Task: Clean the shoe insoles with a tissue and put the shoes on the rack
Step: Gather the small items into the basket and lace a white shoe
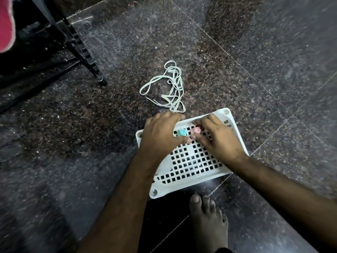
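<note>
A white perforated plastic rack shelf (193, 161) lies flat on the dark granite floor. Both hands rest on its far part. My left hand (160, 136) lies over the shelf's far left, fingers curled at a small blue rolled piece (181, 132). My right hand (217, 137) pinches a small pink rolled piece (196, 130) between thumb and fingers. What the two rolls are made of is unclear. A tangle of white shoelaces (169, 88) lies on the floor just beyond the shelf. No shoe, insole or tissue sheet is in view.
A black metal stand leg (82, 50) slants across the upper left. A pink object (6, 24) shows at the top left corner. My bare foot (207, 221) stands on the floor just behind the shelf's near edge.
</note>
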Available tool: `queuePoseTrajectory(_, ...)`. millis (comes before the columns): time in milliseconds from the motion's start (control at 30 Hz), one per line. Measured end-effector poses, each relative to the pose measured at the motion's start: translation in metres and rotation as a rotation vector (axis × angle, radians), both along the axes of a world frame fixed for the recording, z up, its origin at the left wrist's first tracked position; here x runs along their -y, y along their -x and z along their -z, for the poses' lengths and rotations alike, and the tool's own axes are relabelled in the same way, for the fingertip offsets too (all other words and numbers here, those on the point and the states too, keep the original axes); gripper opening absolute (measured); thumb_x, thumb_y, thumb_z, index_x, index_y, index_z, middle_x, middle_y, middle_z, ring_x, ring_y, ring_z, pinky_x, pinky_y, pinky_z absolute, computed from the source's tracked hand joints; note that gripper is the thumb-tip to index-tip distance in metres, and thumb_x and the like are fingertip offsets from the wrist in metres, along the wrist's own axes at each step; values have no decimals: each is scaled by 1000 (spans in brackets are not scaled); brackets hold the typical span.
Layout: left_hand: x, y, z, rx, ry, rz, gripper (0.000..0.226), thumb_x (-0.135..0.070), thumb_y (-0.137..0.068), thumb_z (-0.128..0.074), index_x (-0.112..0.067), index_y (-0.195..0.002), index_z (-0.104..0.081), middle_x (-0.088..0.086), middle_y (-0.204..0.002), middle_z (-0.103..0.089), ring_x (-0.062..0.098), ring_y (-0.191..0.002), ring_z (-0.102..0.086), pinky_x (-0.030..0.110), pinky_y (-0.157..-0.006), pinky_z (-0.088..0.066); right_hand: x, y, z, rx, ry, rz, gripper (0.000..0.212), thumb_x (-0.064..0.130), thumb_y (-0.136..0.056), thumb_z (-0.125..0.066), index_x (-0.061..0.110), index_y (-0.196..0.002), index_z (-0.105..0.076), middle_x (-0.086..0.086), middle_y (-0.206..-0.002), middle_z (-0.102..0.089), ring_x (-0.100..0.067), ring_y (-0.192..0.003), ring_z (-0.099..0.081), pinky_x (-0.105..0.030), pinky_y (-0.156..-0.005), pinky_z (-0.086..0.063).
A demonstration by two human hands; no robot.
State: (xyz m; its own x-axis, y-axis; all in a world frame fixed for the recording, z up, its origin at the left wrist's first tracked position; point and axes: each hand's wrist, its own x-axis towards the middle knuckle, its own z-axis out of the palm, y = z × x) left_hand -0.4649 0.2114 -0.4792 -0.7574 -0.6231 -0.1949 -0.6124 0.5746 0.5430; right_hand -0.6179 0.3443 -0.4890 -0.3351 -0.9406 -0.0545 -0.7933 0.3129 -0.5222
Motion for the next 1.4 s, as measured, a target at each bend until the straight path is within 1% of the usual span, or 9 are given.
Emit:
queuePoseTrajectory(167, -1, 4, 3, 73, 81, 43, 61, -37, -82, -78, -32, -136, -52, -11, -130, -59, 15, -123, -53, 39, -106, -34, 3, 1, -8, 37, 62, 15, 39, 52, -98, -53, 23, -123, -60, 10, -107, -52, -10, -91, -59, -40, -77, -56)
queuePoseTrajectory(433, 7, 3, -4, 46, -53, 8, 74, -46, -74, -83, -32, -140, -53, -10, -134, -60, 14, -124, -55, 42, -107, -41, 41, 5, -19, -41, 132, -27, 22, 29, -102, -55, 18, -118, -64, 5, -105, -53, -10, -88, -58, -25, -71, -50)
queuePoseTrajectory(567, 14, -3, -8, -32, -123, -89, 64, -45, -77, -82, -27, -135, -59, -7, -132, -63, 16, -121, -59, 43, -104, -45, 76, 16, -12, -155, 22, -141, 16, 17, -98, -57, 17, -111, -66, 7, -95, -54, -13, -80, -57, -34, -74, -54)
queuePoseTrajectory(633, 17, -6, -9, -63, -105, -149, 54, -42, -83, -78, -26, -132, -61, -6, -127, -66, 17, -116, -62, 44, -102, -47, 97, 20, -7, -184, -82, -215, 21, 19, -97, -59, 22, -117, -66, 3, -104, -63, -15, -84, -64, -38, -78, -59)
queuePoseTrajectory(800, 23, -11, -7, -55, 4, -182, 43, -36, -90, -71, -24, -131, -61, -5, -122, -68, 18, -112, -63, 44, -99, -49, 132, 27, -3, -316, -273, -358, 33, 19, -93, -69, 31, -123, -65, 5, -109, -62, -10, -80, -57, -22, -70, -46)
queuePoseTrajectory(1033, 28, -22, -13, -151, -70, -252, 44, -29, -88, -73, -23, -130, -60, -5, -117, -68, 18, -108, -64, 45, -96, -51, 137, 19, -16, -394, -160, -359, 19, 25, -93, -63, 20, -111, -68, -3, -105, -62, -23, -93, -61, -32, -73, -47)
queuePoseTrajectory(1167, 34, -32, -49, -135, -101, -287, 57, -32, -88, -72, -34, -137, -44, -5, -117, -66, 21, -107, -64, 46, -91, -54, 135, -1, -62, -359, -4, -397, 21, 28, -89, -58, 13, -101, -67, -9, -102, -61, -29, -90, -61, -40, -74, -52)
queuePoseTrajectory(1300, 41, -46, -99, -107, -31, -332, 91, -32, -89, -68, -38, -152, -2, 2, -117, -66, 28, -96, -67, 49, -86, -55, 132, -27, -120, -299, 82, -470, 30, 46, -86, -37, 23, -86, -55, -2, -89, -64, -28, -81, -64, -36, -65, -48)
queuePoseTrajectory(1400, 41, -61, -147, -106, 50, -351, 100, -33, -92, -67, -33, -157, 9, 4, -117, -68, 30, -96, -67, 49, -86, -54, 136, -43, -177, -335, 189, -473, 18, 37, -89, -54, 28, -79, -42, 2, -84, -66, -27, -78, -65, -30, -60, -35)
